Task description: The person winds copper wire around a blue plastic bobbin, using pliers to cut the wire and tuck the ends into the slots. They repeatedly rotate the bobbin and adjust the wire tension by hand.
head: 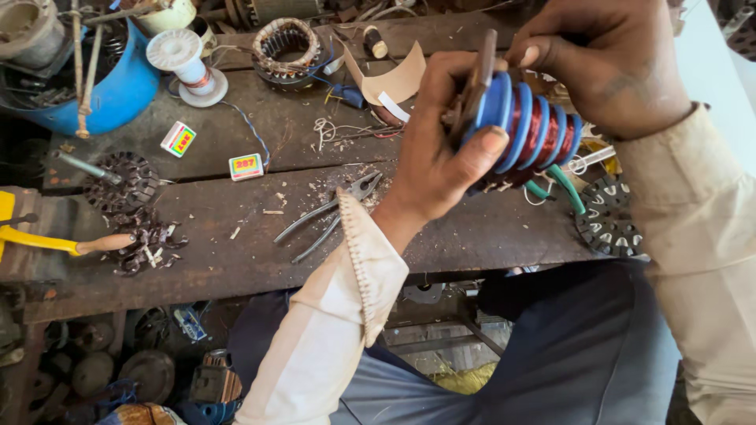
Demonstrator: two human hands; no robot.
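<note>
Gripping a blue coil former [529, 130] wound with copper wire, both hands' fingers [492, 142] close around it.

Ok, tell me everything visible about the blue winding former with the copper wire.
The winding former is a stack of blue plastic-looking discs with reddish copper wire wound in the grooves between them. It is held in the air above the wooden bench, its axis roughly level. The left hand grips its near end, thumb across a disc edge; the right hand clasps it from above. A dark flat piece juts from its left end.
</note>
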